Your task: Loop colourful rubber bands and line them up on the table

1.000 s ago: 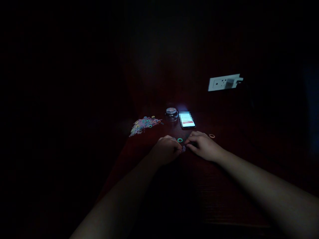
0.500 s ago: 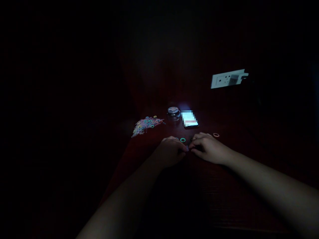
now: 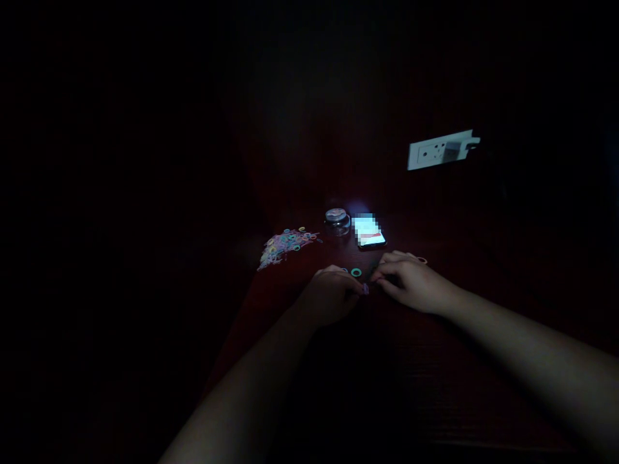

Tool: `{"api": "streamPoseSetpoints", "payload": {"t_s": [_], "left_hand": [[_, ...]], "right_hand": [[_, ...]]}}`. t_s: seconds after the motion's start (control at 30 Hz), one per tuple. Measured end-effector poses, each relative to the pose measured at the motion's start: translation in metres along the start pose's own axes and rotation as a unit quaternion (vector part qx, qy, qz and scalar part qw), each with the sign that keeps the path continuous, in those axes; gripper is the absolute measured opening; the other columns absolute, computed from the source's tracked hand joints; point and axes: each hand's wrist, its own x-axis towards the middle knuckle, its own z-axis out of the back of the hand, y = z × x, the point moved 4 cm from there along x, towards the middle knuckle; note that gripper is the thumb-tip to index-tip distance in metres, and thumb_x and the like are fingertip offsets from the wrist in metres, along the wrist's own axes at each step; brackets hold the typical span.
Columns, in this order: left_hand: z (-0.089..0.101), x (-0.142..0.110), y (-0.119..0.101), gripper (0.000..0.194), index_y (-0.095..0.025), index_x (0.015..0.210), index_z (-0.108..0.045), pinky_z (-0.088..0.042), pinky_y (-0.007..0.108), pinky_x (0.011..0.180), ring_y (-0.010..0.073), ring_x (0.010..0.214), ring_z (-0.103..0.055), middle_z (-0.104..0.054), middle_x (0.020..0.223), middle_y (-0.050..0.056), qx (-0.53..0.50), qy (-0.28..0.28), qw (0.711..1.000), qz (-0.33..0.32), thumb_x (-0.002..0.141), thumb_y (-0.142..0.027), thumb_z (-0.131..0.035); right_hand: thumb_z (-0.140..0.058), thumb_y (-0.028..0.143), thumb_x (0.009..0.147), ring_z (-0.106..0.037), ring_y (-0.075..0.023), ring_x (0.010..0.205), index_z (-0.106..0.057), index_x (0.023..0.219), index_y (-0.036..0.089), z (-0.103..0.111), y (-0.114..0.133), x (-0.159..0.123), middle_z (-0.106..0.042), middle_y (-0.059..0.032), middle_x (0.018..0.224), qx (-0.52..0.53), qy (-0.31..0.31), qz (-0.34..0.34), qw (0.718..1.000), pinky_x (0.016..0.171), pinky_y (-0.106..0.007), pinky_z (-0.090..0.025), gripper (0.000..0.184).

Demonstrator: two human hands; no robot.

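My left hand (image 3: 333, 293) rests low over the dark red table, thumb and forefinger pinched on a small pale purple piece (image 3: 365, 289). Its exact kind is too small and dim to tell. Just to the right, my right hand (image 3: 409, 280) is closed, thumb and forefinger drawn together a little apart from that piece. Whether anything is between those fingers is not clear. Beyond the left fingertips lies a green ring (image 3: 356, 272). Behind the right hand's knuckles, a pale orange ring (image 3: 422, 260) is partly covered.
A heap of small coloured rings and thin strips (image 3: 285, 245) lies by the table's left edge. Farther back stand a clear lidded jar (image 3: 337, 222) and a phone with a lit screen (image 3: 369, 230). A white socket panel (image 3: 440, 150) with a plug is on the wall.
My right hand has drawn slightly right and up, away from the purple piece, and now covers part of the orange ring. My left hand stays on the piece.
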Motion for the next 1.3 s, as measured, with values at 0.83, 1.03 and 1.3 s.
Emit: {"api": "streamPoseSetpoints", "payload": {"t_s": [0.83,1.03,1.3], "left_hand": [[0.022,-0.024,0.103,0.03,-0.014,0.105,-0.071,-0.04,0.037,0.109,0.0237,0.115,-0.059,-0.067,0.118,0.011,0.04,-0.185,0.919,0.345,0.08,-0.015,-0.054],[0.017,-0.029,0.117,0.038,-0.012,0.119,-0.065,-0.037,0.044,0.111,0.0312,0.128,-0.051,-0.058,0.135,0.015,0.058,-0.174,0.894,0.408,0.084,-0.022,-0.051],[0.015,-0.024,0.105,0.036,-0.019,0.119,-0.063,-0.037,0.052,0.109,0.0325,0.134,-0.044,-0.05,0.144,0.011,0.079,-0.162,0.902,0.392,0.087,-0.027,-0.048]], "right_hand": [[-0.054,0.044,0.083,-0.051,-0.0141,0.055,-0.069,0.077,0.018,-0.004,-0.03,-0.003,-0.061,-0.0003,0.06,0.138,0.021,-0.149,0.979,0.051,-0.027,-0.034,0.03],[-0.054,0.046,0.082,-0.052,-0.0145,0.056,-0.068,0.074,0.018,-0.006,-0.03,-0.002,-0.06,-0.001,0.061,0.154,0.0,-0.166,0.974,0.052,-0.027,-0.033,0.032],[-0.05,0.039,0.085,-0.052,-0.0148,0.056,-0.065,0.074,0.019,-0.002,-0.016,0.0,-0.059,-0.0002,0.061,0.155,-0.009,-0.134,0.979,0.054,-0.027,-0.036,0.027]]}}
